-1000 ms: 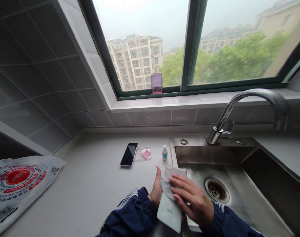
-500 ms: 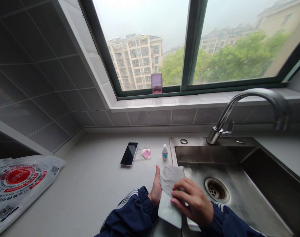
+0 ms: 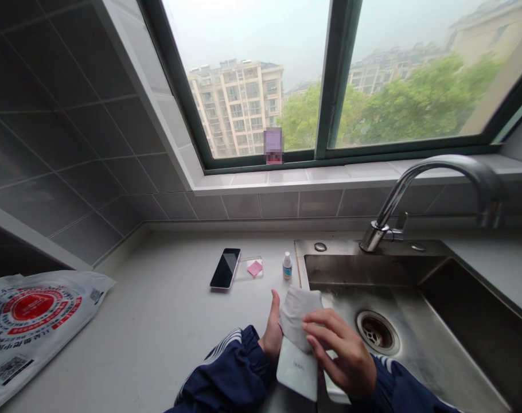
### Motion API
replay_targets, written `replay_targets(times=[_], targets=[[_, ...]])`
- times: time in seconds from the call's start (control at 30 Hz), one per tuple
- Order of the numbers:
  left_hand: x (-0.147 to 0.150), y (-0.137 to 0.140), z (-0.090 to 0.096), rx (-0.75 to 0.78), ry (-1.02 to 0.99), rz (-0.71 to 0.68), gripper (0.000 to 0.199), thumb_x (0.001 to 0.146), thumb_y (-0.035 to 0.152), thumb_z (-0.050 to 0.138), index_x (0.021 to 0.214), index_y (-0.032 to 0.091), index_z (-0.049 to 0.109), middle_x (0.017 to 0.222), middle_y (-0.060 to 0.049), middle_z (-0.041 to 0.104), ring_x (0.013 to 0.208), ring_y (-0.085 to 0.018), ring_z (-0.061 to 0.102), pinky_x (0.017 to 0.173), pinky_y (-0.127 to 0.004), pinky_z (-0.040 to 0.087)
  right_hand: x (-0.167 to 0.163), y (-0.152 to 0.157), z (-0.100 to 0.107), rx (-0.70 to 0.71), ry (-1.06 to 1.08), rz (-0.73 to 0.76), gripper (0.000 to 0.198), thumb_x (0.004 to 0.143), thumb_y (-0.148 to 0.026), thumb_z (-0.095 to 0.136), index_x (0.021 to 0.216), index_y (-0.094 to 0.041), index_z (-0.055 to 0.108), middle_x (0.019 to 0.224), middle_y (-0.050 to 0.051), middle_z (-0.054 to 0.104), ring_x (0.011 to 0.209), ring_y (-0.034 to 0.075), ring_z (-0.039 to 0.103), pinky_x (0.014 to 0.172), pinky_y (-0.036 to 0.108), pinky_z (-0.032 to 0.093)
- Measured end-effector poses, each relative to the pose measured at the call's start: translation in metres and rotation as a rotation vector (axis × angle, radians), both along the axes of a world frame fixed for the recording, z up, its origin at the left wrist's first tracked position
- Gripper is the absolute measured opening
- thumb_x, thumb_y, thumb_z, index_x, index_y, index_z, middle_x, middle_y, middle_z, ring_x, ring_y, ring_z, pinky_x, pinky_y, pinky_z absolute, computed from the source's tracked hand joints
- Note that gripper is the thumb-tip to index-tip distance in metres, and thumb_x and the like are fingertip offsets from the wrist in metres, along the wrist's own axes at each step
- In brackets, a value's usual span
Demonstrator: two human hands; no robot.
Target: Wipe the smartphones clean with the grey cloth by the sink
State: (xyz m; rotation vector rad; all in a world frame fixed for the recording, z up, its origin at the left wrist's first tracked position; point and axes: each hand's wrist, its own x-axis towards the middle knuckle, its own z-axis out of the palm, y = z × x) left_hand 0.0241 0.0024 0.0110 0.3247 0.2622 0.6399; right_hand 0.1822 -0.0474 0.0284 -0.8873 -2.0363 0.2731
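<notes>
A pale, glossy phone [image 3: 297, 371] lies back side up in my left hand [image 3: 271, 335], tilted, above the sink's left edge. My left thumb stands up beside it, and the other fingers are hidden underneath. Over the phone's far half is a wrinkled light grey cloth [image 3: 294, 307]. My right hand [image 3: 347, 351] has its bent fingertips on the cloth's near right part, seemingly gripping its edge. Just beyond the cloth stands a small white-capped bottle [image 3: 287, 267] with a blue and yellow label. Below my right palm shows a white edge that I cannot make out.
A black-screened phone [image 3: 225, 268] lies on the counter beside a clear case [image 3: 244, 276] with a pink square [image 3: 254, 268] on it. The steel sink [image 3: 330, 275] and tall faucet [image 3: 375, 235] are to the right. A printed plastic bag [image 3: 41, 321] sits far left.
My right hand has shifted slightly right and its fingers have lifted and straightened a little. More of the phone's back and its lettering now shows. My left hand has barely moved.
</notes>
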Motion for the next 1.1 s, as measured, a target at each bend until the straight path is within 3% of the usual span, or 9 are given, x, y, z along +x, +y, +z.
replay_targets(times=[0.13,0.23,0.37,0.47,0.67,0.9,1.1], targets=[[-0.003,-0.001,0.000,-0.036,0.022,-0.048,0.089,0.078,0.079,0.031,0.125,0.008,0.057,0.112,-0.018,0.064,0.113,-0.031,0.056,0.103,-0.042,0.034,0.001,0.006,0.002,0.052,-0.282,0.029,0.047,0.090,-0.023,0.056,0.136,-0.012,0.049,0.143,0.016,0.045,0.136,0.032,0.037,0.107,0.049,0.040],[-0.003,0.000,-0.004,-0.033,0.021,-0.009,0.085,0.082,0.076,0.030,0.130,0.010,0.053,0.119,-0.018,0.062,0.121,-0.030,0.052,0.108,-0.042,0.028,0.002,0.010,0.000,0.038,-0.428,0.049,0.058,0.093,-0.033,0.054,0.144,-0.011,0.039,0.150,0.016,0.035,0.141,0.033,0.027,0.111,0.051,0.033],[-0.002,0.002,-0.009,-0.014,0.024,0.006,0.081,0.083,0.073,0.030,0.136,0.014,0.048,0.125,-0.015,0.061,0.127,-0.028,0.048,0.112,-0.042,0.024,0.004,0.013,-0.007,-0.017,-0.465,-0.063,0.063,0.095,-0.033,0.049,0.150,-0.011,0.028,0.153,0.014,0.025,0.142,0.031,0.021,0.111,0.050,0.032],[-0.002,0.003,-0.009,-0.007,0.025,0.012,0.081,0.084,0.073,0.030,0.135,0.014,0.048,0.125,-0.015,0.061,0.128,-0.029,0.047,0.113,-0.043,0.023,0.003,0.011,-0.008,-0.033,-0.469,-0.055,0.068,0.094,-0.038,0.050,0.150,-0.010,0.025,0.154,0.015,0.023,0.143,0.033,0.018,0.112,0.052,0.029],[-0.003,0.002,-0.004,-0.042,0.031,-0.016,0.092,0.080,0.078,0.029,0.131,0.006,0.052,0.122,-0.021,0.062,0.125,-0.033,0.049,0.112,-0.046,0.024,0.002,0.009,-0.001,-0.025,-0.524,0.104,0.067,0.094,-0.043,0.050,0.149,-0.012,0.029,0.153,0.012,0.028,0.143,0.031,0.020,0.114,0.052,0.023],[-0.002,0.000,-0.002,0.041,0.035,-0.085,0.084,0.079,0.076,0.037,0.135,0.015,0.049,0.125,-0.016,0.061,0.125,-0.033,0.049,0.108,-0.046,0.028,0.011,0.017,-0.009,-0.009,-0.438,-0.091,0.056,0.096,-0.033,0.047,0.148,-0.016,0.034,0.153,0.011,0.029,0.142,0.030,0.023,0.111,0.051,0.030],[-0.002,-0.001,0.003,0.076,0.029,-0.120,0.084,0.077,0.076,0.041,0.135,0.016,0.049,0.126,-0.016,0.060,0.126,-0.033,0.048,0.108,-0.046,0.028,0.008,0.015,-0.013,0.005,-0.432,-0.113,0.058,0.095,-0.032,0.046,0.149,-0.015,0.031,0.153,0.012,0.028,0.143,0.032,0.020,0.110,0.052,0.032]])
